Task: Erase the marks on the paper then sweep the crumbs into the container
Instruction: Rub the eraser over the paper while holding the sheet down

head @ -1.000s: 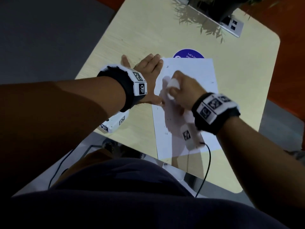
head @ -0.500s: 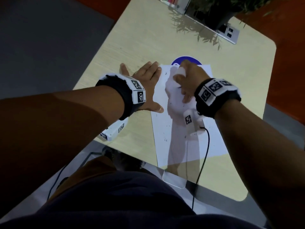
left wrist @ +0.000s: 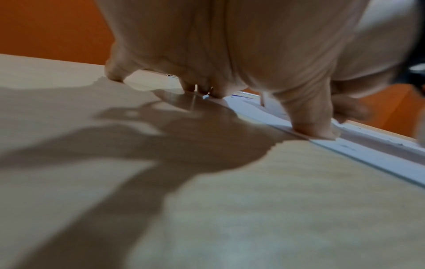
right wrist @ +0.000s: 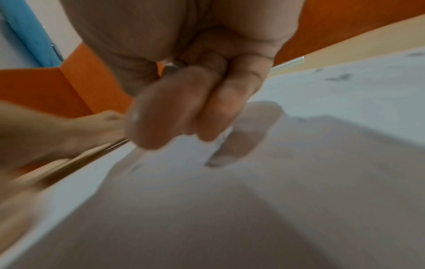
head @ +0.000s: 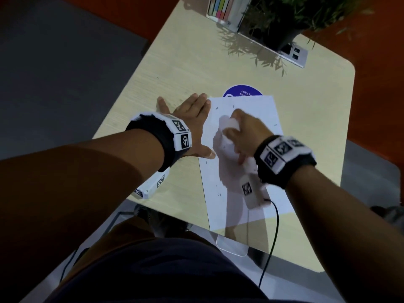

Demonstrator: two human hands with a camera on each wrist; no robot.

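Observation:
A white sheet of paper (head: pixel 251 193) lies on the wooden table, with small dark specks (head: pixel 219 194) scattered over it. My left hand (head: pixel 189 123) lies flat at the sheet's left edge, fingers straight, its thumb (left wrist: pixel 315 127) pressing on the paper (left wrist: pixel 372 158). My right hand (head: pixel 242 133) is over the upper middle of the sheet and grips a white eraser (head: pixel 229 123) held down on the paper. In the right wrist view the curled fingers (right wrist: pixel 174 112) are blurred above the paper (right wrist: pixel 345 94). A clear container (head: pixel 232 247) sits at the table's near edge, below the sheet.
A blue round sticker (head: pixel 242 91) shows beyond the sheet's far edge. At the table's far end stand a potted plant (head: pixel 282 29), coloured sticky notes (head: pixel 220 7) and a socket plate (head: pixel 294 54). A black cable (head: pixel 276 226) hangs from my right wrist across the near edge.
My right hand rubbed the eraser up to the sheet's far edge, then back toward me to the upper middle. My left hand stayed pressed in place.

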